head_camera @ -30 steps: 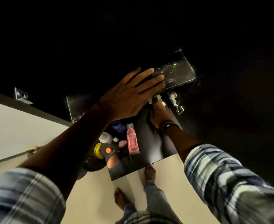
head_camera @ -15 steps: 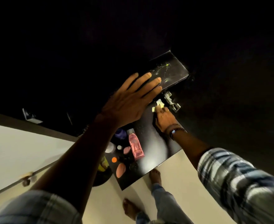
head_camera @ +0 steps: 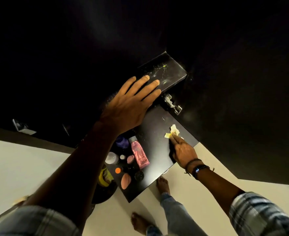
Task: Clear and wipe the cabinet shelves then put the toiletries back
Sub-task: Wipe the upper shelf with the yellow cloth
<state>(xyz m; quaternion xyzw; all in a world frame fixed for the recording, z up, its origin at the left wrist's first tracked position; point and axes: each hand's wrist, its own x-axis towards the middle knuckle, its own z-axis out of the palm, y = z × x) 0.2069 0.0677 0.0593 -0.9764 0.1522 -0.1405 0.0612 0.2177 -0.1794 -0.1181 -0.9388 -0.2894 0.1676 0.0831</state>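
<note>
Head view, looking down into a dark cabinet. The left hand lies flat, fingers straight and slightly spread, with its fingertips resting on the front of the dusty black upper shelf, which shows pale specks and smears not yet wiped. The right hand presses a small crumpled yellow cloth against the matte black lower shelf with straight fingers; no finger curls round the cloth. A silver metal door hinge sits between the two shelves at the right wall.

The toiletries stand grouped at the left end of the lower shelf, well apart from the cloth: a pink plastic tube with a grey cap, a purple round bottle, a clear bottle with a white cap, a small orange-lidded item, a peach oval item and a low black round jar.

Judged handling: the cloth is light, soft and limp, so it probably follows the fingers only under downward pressure and is best pinned flat beneath the fingertips. The containers look light, rigid and smooth, likely to tip if the cloth sweeps into them. Each is best taken round its body, the tube at mid-length.
</note>
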